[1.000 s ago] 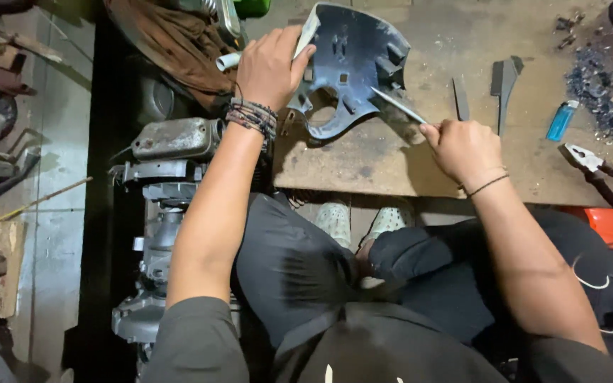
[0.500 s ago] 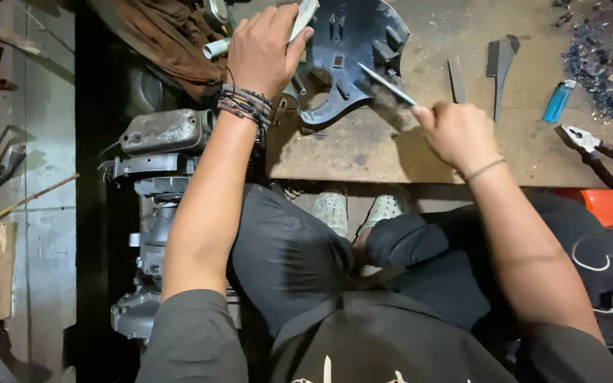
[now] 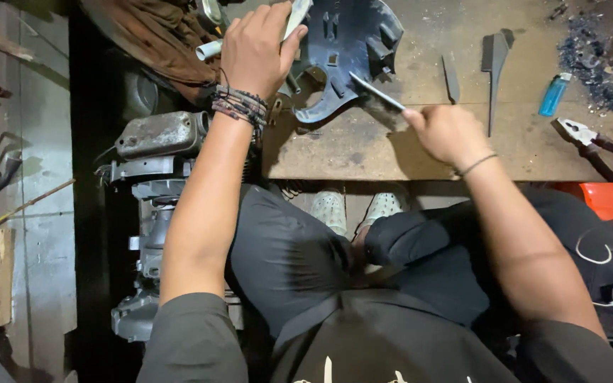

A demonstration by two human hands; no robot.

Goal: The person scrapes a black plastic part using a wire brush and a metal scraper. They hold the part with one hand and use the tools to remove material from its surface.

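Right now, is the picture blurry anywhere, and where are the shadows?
In the head view, the right hand and the thin metal blade it holds look slightly smeared; the dark blue plastic cover under the left hand is sharper. The right hand casts a soft shadow on the worn wooden board. The left edge is dark, and straight edges bend near the corners.

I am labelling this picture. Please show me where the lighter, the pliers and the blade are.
lighter (image 3: 554,94): head view, middle of its blue body.
pliers (image 3: 573,131): head view, on the metal jaws.
blade (image 3: 376,91): head view, middle of the metal strip held by the right hand (image 3: 447,132).
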